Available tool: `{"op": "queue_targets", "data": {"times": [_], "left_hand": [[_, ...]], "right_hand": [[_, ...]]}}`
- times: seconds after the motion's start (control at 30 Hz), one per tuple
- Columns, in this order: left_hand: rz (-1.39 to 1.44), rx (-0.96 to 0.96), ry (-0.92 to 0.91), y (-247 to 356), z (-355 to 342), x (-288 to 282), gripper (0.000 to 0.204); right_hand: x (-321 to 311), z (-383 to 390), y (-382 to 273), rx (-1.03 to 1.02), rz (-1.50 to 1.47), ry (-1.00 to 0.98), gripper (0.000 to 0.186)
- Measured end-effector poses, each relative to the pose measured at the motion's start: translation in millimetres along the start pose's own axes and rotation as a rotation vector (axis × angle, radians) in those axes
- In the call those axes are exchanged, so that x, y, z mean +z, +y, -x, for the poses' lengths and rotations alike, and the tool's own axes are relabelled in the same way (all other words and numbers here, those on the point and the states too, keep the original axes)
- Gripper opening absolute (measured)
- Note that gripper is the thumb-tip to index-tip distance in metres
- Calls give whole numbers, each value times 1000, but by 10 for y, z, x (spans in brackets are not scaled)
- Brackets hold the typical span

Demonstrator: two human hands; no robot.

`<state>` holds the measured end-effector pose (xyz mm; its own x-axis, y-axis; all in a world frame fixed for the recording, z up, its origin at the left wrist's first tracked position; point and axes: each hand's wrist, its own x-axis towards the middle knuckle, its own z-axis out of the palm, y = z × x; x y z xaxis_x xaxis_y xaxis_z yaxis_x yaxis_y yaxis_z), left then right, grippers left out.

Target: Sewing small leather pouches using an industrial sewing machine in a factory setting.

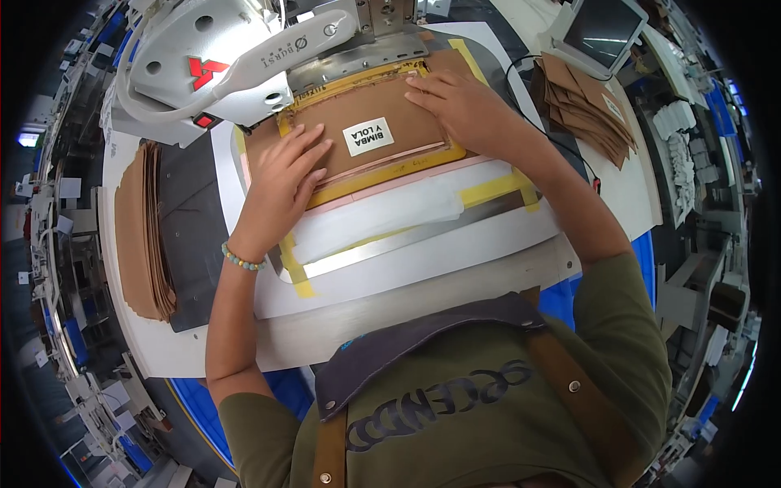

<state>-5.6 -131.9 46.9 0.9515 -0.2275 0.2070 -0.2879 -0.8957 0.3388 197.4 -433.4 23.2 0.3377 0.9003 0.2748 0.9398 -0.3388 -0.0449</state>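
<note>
A brown leather-like panel (342,167) with a white printed label (368,137) lies in a yellow-edged frame (390,172) under the head of a sewing machine (244,65). My left hand (285,175) rests with fingers spread on the panel's left side, close to the label. At the upper right my right hand (460,106) lies flat on the panel, fingers stretched out. Neither hand grips anything. Below the frame, a white strip (382,215) and yellow tape (496,191) lie on a metal plate (390,244).
A stack of brown panels (142,236) lies on the table's left side. More brown pieces (582,106) are piled at the right, beside a screen (602,32). A black cable (529,114) runs near my right forearm. The machine's grey arm overhangs the upper left.
</note>
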Motion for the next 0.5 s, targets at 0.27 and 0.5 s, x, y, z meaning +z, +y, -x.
{"op": "queue_targets", "data": {"times": [0.27,0.5], "left_hand": [[-87,17,-39,-31,-72,160,49],[-86,35,-33,-50,-69,137,47]], "right_hand": [[53,27,-37,-21,186,2,52],[63,-76,-87,-17,177,106,41]]}}
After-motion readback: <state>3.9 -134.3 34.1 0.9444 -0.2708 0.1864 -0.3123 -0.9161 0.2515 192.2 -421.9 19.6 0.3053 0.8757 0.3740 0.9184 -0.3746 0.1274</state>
